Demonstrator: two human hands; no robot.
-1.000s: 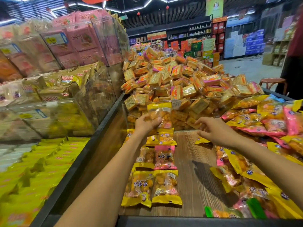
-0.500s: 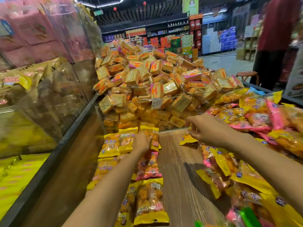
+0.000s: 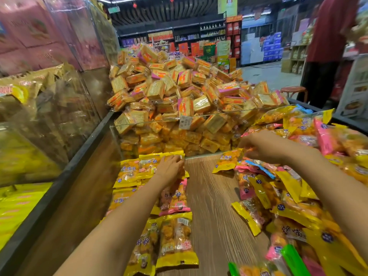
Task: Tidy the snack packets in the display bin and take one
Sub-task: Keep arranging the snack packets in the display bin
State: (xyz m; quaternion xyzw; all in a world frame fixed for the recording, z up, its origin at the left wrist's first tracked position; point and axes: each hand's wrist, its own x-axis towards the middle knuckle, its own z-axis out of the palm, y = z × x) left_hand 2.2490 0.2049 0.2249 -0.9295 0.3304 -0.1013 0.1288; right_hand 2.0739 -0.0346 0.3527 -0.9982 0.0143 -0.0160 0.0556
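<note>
From the head view, the left hand (image 3: 170, 168) lies palm-down on the far yellow packet (image 3: 137, 169) of a neat column along the left of the display bin (image 3: 211, 196); its fingers (image 3: 178, 162) look nearly straight and press the packet flat rather than gripping it, seemingly to square it against the clear divider (image 3: 199, 134); below it a pink packet (image 3: 175, 198) and two more yellow ones continue the row, laid flat so the labels face up. The right hand (image 3: 264, 145) reaches into the loose heap (image 3: 288, 196) on the bin's right side; its fingers curl at a yellow packet (image 3: 227, 161) at the heap's edge, though whether they truly pinch it I cannot tell. Bare wooden floor shows between row and heap. Behind the divider a mound of square biscuit packs (image 3: 171, 92) fills the next compartment; acrylic boxes (image 3: 49, 108) stand left.
</note>
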